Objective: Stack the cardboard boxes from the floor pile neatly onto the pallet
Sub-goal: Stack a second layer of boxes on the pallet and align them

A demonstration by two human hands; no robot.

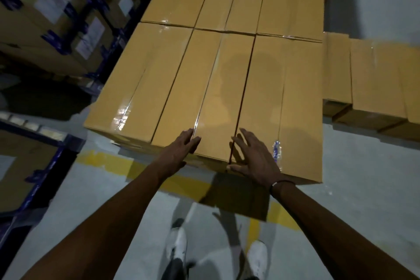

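The grey floor (363,177) fills the lower part of the view, crossed by worn yellow lines (109,161). On it, middle and top, stands the stack (227,29) of long tan cardboard boxes, its top layer laid in two rows of three, side by side and end to end, seams sealed with clear tape. The pallet beneath cannot be seen. To the left runs blue racking (56,150) holding labelled cartons (45,2), blurred. To the right, lower than the stack and just beside it, lies the pile (375,88) of similar boxes on the floor.

The middle box (216,98) of the near row lies flush between its neighbours. The left hand (181,150) rests on its near left corner, fingers fairly straight and together over the top edge, not curled round anything. The right hand (254,159) lies spread and released over the seam between the middle box and the right box (295,109), thumb against the near end face, fingers fanned on top. A dark band (281,183) circles the right wrist. Below, two white shoes (256,257) stand on the floor.
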